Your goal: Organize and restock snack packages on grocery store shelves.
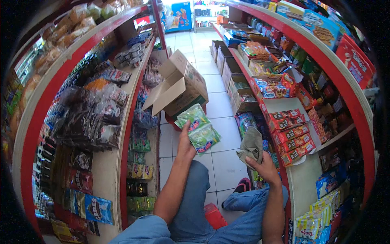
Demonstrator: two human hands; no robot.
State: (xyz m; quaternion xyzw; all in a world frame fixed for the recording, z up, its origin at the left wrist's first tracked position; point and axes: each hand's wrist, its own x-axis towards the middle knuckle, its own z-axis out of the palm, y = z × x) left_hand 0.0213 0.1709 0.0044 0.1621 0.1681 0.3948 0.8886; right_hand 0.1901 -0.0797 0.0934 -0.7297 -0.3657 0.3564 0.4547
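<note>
My left hand (186, 141) grips a few flat green-and-white plastic snack packets (199, 129), held over the aisle with their fronts facing up. My right hand (265, 167) has a crumpled grey-green cloth (252, 145) pinched between thumb and fingers, close to the right-hand shelves. Beyond the packets, an open cardboard box (186, 87) leans with its flaps spread toward the left. Something red, partly hidden, sits beneath the box.
Red-edged shelves of packaged snacks flank me: a left shelf (102, 183) and a right shelf (307, 175). Small cartons (233, 68) line the right base of the white tiled floor (230, 164). A red box (215, 216) lies between my legs. Red biscuit packs (292, 134) fill a display tray.
</note>
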